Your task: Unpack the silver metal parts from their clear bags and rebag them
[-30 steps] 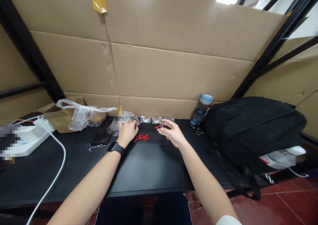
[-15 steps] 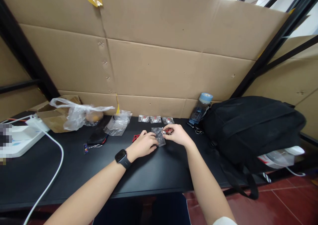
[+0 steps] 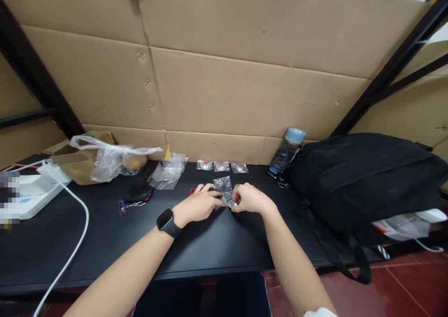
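My left hand [image 3: 198, 206], with a black watch on the wrist, pinches the edge of a small clear plastic bag [image 3: 223, 186] above the black table [image 3: 105, 235]. My right hand [image 3: 250, 199] is closed on a small silver and red part [image 3: 235, 200] at the mouth of that bag. Behind my left hand lie a few red pieces [image 3: 192, 192], mostly hidden. Three small sealed bags [image 3: 221, 166] with parts inside lie in a row by the cardboard wall.
A black backpack [image 3: 364, 177] fills the right of the table, with a blue-capped bottle [image 3: 287, 150] beside it. On the left are a stack of clear bags [image 3: 168, 172], a black pouch with keys [image 3: 136, 196], a plastic-wrapped box [image 3: 105, 156] and a white cable [image 3: 75, 242].
My left hand left the bag stack on the left, came to the middle with one clear bag, and my right hand brought its small part to the bag.
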